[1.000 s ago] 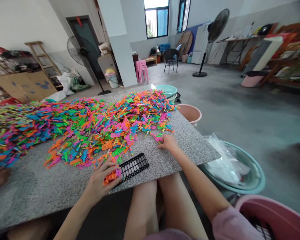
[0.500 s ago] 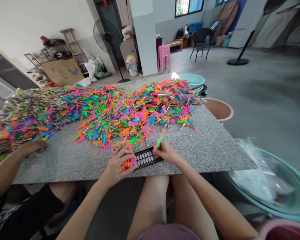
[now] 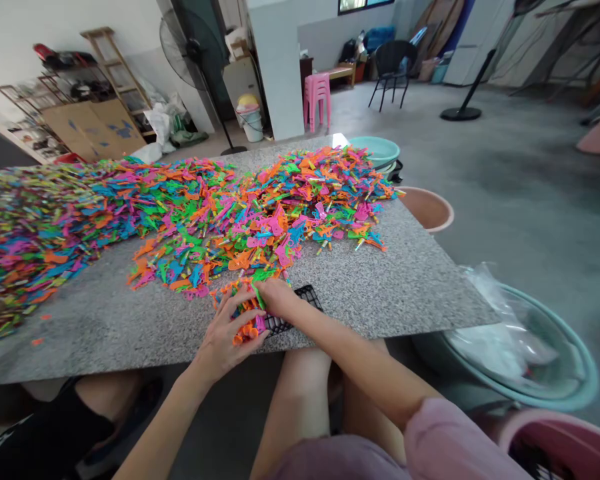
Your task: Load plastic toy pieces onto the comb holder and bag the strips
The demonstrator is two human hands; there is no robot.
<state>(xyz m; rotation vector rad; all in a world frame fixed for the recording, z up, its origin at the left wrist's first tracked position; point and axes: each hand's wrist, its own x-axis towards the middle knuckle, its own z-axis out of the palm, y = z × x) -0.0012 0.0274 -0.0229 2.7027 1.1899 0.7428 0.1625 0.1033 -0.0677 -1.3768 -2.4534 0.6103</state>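
A narrow black plastic lattice tray (image 3: 307, 298) lies near the table's front edge, with its right end showing. My left hand (image 3: 226, 333) curves round a row of small orange and pink plastic toy pieces (image 3: 250, 328) standing at the tray's left end. My right hand (image 3: 276, 297) is closed, holding a bright green toy piece (image 3: 258, 295) beside my left fingers. Its fingertips are mostly hidden behind the hand. Just beyond both hands spreads a loose heap of orange, pink, green and blue toy pieces (image 3: 275, 230).
A bigger mound of such pieces (image 3: 45, 213) covers the grey speckled table's (image 3: 380, 293) left side. Right of the table stand a brown basin (image 3: 427, 208), a teal tub (image 3: 580, 373) with clear plastic bags, and a pink tub (image 3: 570, 427). A co-worker's leg (image 3: 105, 400) shows at left.
My right hand has moved left from the tray's right part to my left hand, carrying the green piece. The view has shifted, and the co-worker's arm has mostly left it.
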